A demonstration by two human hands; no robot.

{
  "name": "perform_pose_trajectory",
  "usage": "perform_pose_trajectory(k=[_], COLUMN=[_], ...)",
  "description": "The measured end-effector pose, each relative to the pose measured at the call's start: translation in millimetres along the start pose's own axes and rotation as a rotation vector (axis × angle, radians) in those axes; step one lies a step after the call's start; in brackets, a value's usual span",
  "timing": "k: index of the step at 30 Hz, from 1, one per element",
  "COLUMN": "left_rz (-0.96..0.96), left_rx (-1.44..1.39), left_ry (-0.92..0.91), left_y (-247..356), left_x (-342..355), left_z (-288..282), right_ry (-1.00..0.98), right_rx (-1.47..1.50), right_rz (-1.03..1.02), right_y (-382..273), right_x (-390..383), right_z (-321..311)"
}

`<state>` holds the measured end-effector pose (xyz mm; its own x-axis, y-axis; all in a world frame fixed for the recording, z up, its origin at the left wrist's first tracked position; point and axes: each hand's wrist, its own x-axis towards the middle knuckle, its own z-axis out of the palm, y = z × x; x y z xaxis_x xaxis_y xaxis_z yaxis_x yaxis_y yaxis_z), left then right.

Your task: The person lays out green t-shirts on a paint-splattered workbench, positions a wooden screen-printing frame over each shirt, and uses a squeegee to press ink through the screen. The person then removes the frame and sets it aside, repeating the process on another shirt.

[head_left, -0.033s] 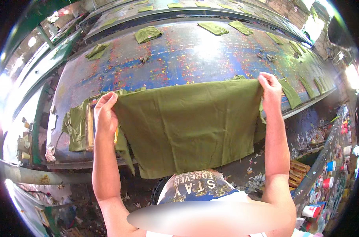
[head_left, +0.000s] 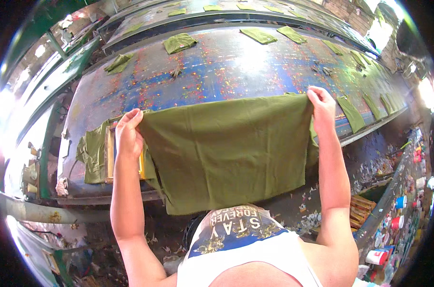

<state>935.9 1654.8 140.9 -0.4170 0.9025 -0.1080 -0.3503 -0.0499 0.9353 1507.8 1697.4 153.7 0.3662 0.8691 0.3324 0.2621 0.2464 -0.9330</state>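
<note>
A wide olive-green shirt (head_left: pixel 231 150) hangs spread in front of me, its upper edge stretched between my two hands. My left hand (head_left: pixel 130 131) pinches the upper left corner, thumb against fingers. At the upper right corner, my right hand (head_left: pixel 322 105) is closed on the cloth in the same way. The lower edge drops close to my body, below the table's near edge. Behind my left hand, a wooden frame (head_left: pixel 110 153) with a yellow part lies on the table, partly hidden. Beside it lies another green garment (head_left: pixel 93 155), crumpled.
The long paint-spotted table (head_left: pixel 198 79) stretches away ahead. Folded green pieces (head_left: pixel 179 43) lie about on it, with more (head_left: pixel 352 114) along its right side. Scraps, a wooden pallet (head_left: pixel 362 210) and paint tubs (head_left: pixel 377 257) are on the right. A rusty pipe (head_left: pixel 54 214) runs at the left.
My right hand has shifted slightly to the left, bringing the shirt's corners a little closer together. My left hand has barely moved.
</note>
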Motion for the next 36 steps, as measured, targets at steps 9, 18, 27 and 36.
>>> perform_pose_trajectory(k=[9, 18, 27, 36], left_rz=[0.364, 0.038, -0.051, 0.117], left_rx=[0.052, 0.478, 0.715, 1.053], left_ry=[-0.062, 0.112, 0.01, 0.008], left_y=[45.9, -111.7, -179.8, -157.5], left_x=[74.2, 41.9, -12.3, -33.1], left_z=[12.5, -49.0, -75.5, -85.3], right_ry=[-0.031, -0.207, -0.397, -0.365], right_rx=[0.271, -0.066, -0.108, -0.137], right_rz=[-0.204, 0.016, 0.356, 0.4], right_y=[4.8, 160.8, 212.3, 197.7], right_x=[77.5, 4.3, -67.0, -84.0], right_z=[45.9, 62.2, 54.3, 34.4])
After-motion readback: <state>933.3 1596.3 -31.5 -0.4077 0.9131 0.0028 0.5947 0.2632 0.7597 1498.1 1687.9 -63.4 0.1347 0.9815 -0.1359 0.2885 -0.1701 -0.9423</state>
